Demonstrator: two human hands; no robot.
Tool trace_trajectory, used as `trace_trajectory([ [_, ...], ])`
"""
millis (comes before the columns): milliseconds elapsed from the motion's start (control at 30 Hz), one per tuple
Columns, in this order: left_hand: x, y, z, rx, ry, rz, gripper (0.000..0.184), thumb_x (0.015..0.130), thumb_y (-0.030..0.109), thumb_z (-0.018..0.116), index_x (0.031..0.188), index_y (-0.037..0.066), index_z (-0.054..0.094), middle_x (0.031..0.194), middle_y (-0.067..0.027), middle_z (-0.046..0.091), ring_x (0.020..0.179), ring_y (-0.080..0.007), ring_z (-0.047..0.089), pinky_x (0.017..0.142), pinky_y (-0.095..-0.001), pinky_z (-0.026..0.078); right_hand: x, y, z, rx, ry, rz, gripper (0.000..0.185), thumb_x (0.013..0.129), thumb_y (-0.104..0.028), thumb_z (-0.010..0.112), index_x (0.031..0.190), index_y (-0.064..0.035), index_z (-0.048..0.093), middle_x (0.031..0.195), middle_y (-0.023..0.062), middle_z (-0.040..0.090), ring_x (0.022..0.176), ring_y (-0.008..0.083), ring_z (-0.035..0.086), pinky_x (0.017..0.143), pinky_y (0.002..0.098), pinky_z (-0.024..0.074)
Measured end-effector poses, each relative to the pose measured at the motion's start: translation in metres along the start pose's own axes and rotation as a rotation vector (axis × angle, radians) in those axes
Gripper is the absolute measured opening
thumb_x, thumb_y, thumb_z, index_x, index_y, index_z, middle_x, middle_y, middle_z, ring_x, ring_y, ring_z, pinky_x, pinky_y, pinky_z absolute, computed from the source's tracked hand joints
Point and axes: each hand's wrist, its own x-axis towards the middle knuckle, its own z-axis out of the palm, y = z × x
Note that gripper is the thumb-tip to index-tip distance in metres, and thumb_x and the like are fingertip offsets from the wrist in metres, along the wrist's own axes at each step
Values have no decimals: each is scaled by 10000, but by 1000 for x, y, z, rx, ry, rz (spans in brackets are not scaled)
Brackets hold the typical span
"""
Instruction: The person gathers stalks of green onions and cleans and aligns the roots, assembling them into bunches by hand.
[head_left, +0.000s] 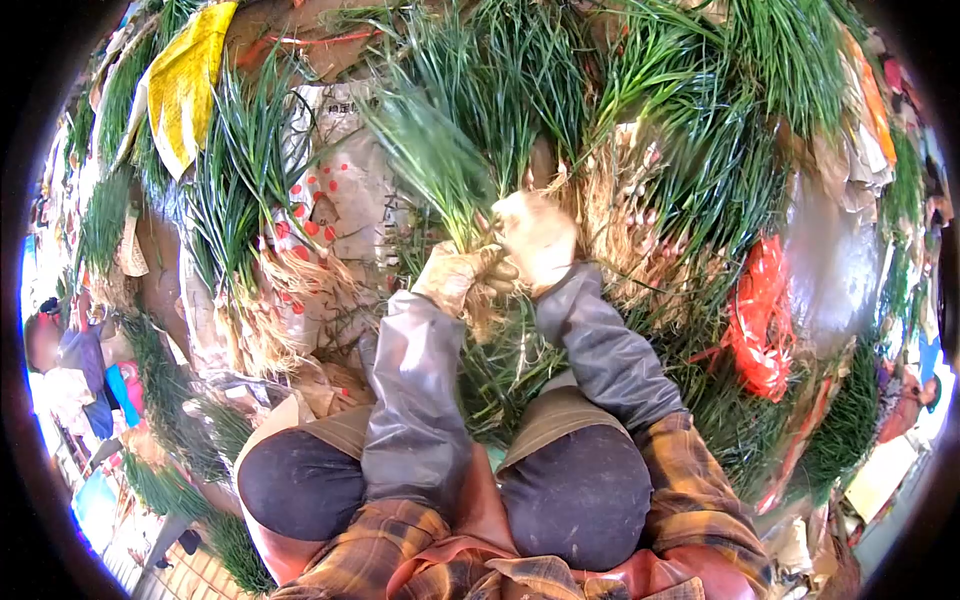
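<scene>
My left hand [457, 277], in a pale glove, is closed around the base of a bunch of green stalks [435, 165], whose leaves fan up and to the left. Pale roots hang below its fingers. Beside it on the right, my right hand [540, 238] is smeared by motion near the same stalk bases; its fingers cannot be made out. A pile of green stalks with tan roots [625, 190] lies just right of my hands. Another group of rooted stalks [265, 290] rests to the left on printed sacking [345, 210].
A yellow sack [190, 90] lies at upper left. Red plastic strings [762, 320] are heaped on the right. Loose green leaves [500, 375] cover the ground between my knees. People [85, 360] are at the far left edge, and another person [905, 400] is at the far right.
</scene>
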Motion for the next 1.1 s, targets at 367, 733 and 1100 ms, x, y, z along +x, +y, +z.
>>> trace_trajectory([
  [367,-13,40,7,-183,543,131,530,832,192,648,1270,-12,429,738,-87,645,677,-227,656,654,-365,575,-2,48,-4,-219,-255,-119,284,918,-307,443,918,-65,592,859,113,609,726,236,608,745,424,500],
  [733,22,-8,10,-221,98,171,239,879,109,565,1078,-17,606,866,-93,660,675,-158,620,586,-260,525,-28,4,-20,-155,-20,-316,290,847,-422,550,975,-177,638,647,6,585,557,181,536,559,311,455],
  [1100,8,-12,8,-185,-102,119,196,859,158,609,936,-22,618,662,-45,594,526,-118,570,458,-233,465,24,13,12,233,86,-264,234,880,-102,518,655,-72,575,632,2,528,578,111,519,530,249,430],
])
